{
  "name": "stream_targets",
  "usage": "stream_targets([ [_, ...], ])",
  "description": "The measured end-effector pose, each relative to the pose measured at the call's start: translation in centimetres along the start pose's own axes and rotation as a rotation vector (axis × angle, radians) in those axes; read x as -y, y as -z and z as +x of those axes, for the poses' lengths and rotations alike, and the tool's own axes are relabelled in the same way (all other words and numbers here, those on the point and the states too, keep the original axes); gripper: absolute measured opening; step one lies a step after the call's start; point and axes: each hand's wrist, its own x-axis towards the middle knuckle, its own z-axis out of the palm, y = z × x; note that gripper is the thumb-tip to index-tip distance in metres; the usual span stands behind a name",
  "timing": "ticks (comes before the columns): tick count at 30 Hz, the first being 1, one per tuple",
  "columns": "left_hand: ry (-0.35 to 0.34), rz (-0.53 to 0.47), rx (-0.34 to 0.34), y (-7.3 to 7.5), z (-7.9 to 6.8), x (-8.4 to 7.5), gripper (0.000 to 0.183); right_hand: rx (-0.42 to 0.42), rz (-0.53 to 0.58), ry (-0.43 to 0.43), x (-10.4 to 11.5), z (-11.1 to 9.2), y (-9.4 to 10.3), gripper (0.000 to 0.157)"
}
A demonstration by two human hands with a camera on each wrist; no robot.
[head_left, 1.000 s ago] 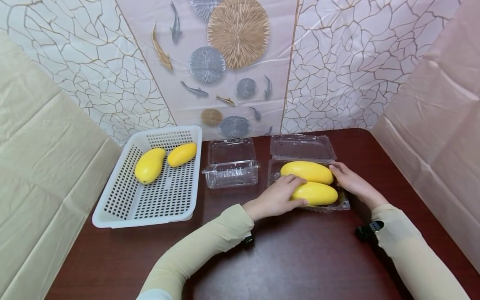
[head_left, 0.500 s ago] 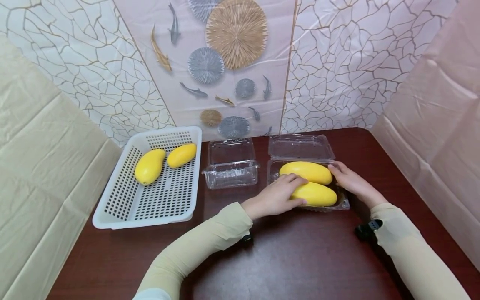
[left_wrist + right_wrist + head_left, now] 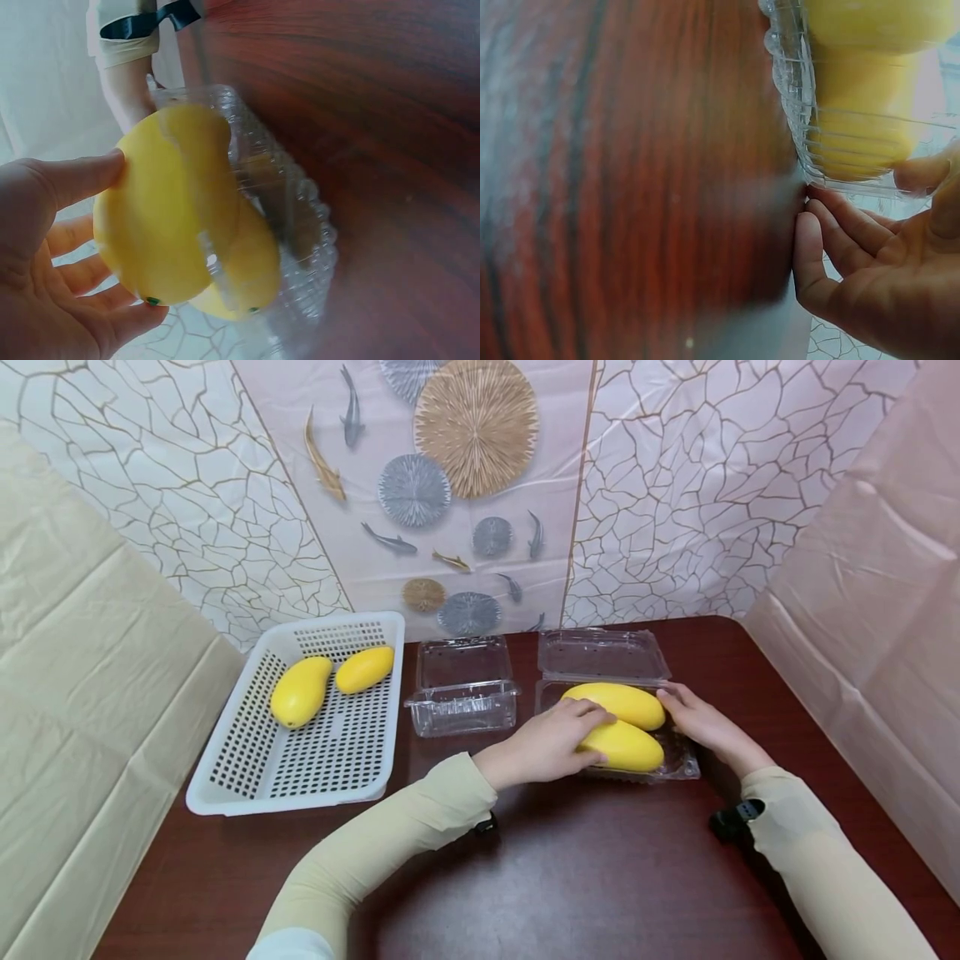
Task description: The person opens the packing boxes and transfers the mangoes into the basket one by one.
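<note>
Two yellow mangoes sit side by side in a clear plastic clamshell box (image 3: 681, 768), whose lid (image 3: 600, 656) is folded back. My left hand (image 3: 553, 743) grips the nearer mango (image 3: 624, 747) between thumb and fingers. In the left wrist view this mango (image 3: 161, 210) stands partly above the box rim, beside the other mango (image 3: 251, 262). Against the back of the box lies the farther mango (image 3: 618, 703). My right hand (image 3: 701, 722) holds the box's right end. The right wrist view shows its thumb (image 3: 922, 174) over the rim and its fingers outside the wall.
A white perforated basket (image 3: 382, 760) at the left holds two more mangoes, a larger one (image 3: 300, 692) and a smaller one (image 3: 365, 670). Between basket and filled box stands a second clear clamshell box (image 3: 462, 710), lid raised. Patterned cloth hangs behind the dark red table (image 3: 570, 877).
The nearer mango has shifted slightly left and tilted in the box, with my left hand moving along with it. My right hand stays at the box's right end.
</note>
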Motion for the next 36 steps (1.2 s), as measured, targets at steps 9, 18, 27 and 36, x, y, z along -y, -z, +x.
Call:
stream_targets([
  [9, -0.028, 0.006, 0.001, 2.2, -0.3, -0.7, 0.054, -0.012, -0.017, 0.034, -0.1, -0.2, 0.1, 0.084],
  [18, -0.037, 0.034, 0.023, 4.7, -1.0, -0.2, 0.055, -0.015, -0.016, 0.033, -0.1, -0.2, 0.0, 0.083],
  [27, -0.016, 0.038, -0.015, 7.8, -2.4, 1.2, 0.053, -0.019, -0.023, 0.022, 0.0, -0.2, 0.0, 0.083],
  [36, 0.082, 0.012, -0.082, 11.0, -5.0, 4.2, 0.050, -0.006, -0.021, 0.017, -0.2, -0.2, 0.1, 0.082],
])
